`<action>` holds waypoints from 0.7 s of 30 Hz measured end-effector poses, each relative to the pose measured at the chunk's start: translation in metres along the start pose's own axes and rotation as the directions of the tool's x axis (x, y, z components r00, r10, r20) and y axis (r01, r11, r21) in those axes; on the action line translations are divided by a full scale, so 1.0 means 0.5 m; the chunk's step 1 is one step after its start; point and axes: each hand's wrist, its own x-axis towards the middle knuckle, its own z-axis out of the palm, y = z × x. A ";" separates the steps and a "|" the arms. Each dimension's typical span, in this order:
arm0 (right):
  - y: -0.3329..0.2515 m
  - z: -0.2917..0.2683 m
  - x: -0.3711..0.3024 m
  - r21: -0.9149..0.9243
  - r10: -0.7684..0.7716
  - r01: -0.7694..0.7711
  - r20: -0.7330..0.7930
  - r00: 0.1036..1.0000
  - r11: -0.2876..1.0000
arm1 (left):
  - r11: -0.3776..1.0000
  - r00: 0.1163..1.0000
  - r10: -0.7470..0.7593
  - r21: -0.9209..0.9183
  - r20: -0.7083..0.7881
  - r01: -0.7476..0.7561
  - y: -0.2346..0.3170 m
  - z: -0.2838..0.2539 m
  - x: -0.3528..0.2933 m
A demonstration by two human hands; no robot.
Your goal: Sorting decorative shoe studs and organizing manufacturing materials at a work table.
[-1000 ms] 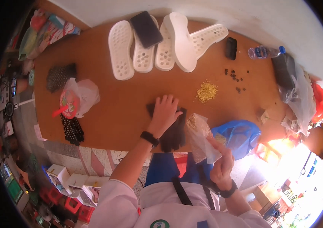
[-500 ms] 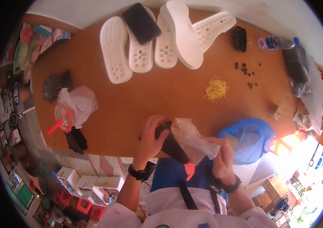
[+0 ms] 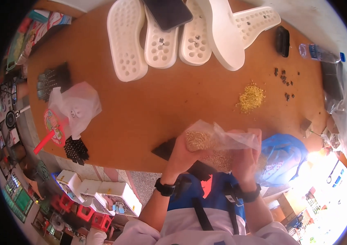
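Over the table's near edge, a clear plastic bag (image 3: 218, 159) of small tan-gold grains is held between my two hands. My left hand (image 3: 183, 153) is closed round its left end, where the grains bunch up. My right hand (image 3: 245, 163) grips the loose plastic at the right, its fingertips partly hidden by the film. Under my left hand lies a dark flat piece (image 3: 164, 149), mostly covered. A red tab (image 3: 207, 186) shows below the bag. Beyond my right hand, a loose heap of yellow grains (image 3: 251, 98) is spread on the table.
White shoe soles (image 3: 126, 45) lie along the back, a black phone (image 3: 168, 14) on them. Small dark bits (image 3: 284, 77), a black case (image 3: 282, 41) and a plastic bottle (image 3: 320, 53) are at right. A blue bag (image 3: 283, 157) sits near right; a dotted black glove (image 3: 75, 150) at left.
My left hand has gone from the dark piece to the bag and closed on it. The bag now lies more level between both hands. The whole view has shifted.
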 end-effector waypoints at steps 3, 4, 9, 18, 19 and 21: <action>0.011 0.014 0.014 -0.043 -0.029 0.029 -0.010 1.000 0.999 | 0.999 0.995 0.041 0.015 -0.086 -0.040 -0.019 0.003 0.002; 0.014 0.015 0.020 -0.023 -0.045 0.045 -0.003 0.999 0.999 | 0.999 0.995 0.041 0.016 -0.086 -0.040 -0.024 0.007 0.004; 0.006 0.027 0.058 0.035 -0.023 0.022 0.050 0.998 0.999 | 0.995 0.972 0.095 -0.009 -0.217 -0.099 -0.034 0.021 0.012; 0.028 0.017 0.087 -0.415 -0.030 0.021 -0.014 0.999 0.910 | 0.989 0.907 0.143 0.035 -0.397 -0.141 -0.041 0.051 0.031; 0.023 0.020 0.092 -0.370 0.011 -0.002 0.022 1.000 0.929 | 0.990 0.906 0.141 0.033 -0.400 -0.139 -0.044 0.054 0.033; 0.022 0.025 0.104 -0.328 0.051 -0.028 0.061 0.997 0.944 | 0.986 0.887 0.160 0.034 -0.434 -0.161 -0.051 0.058 0.036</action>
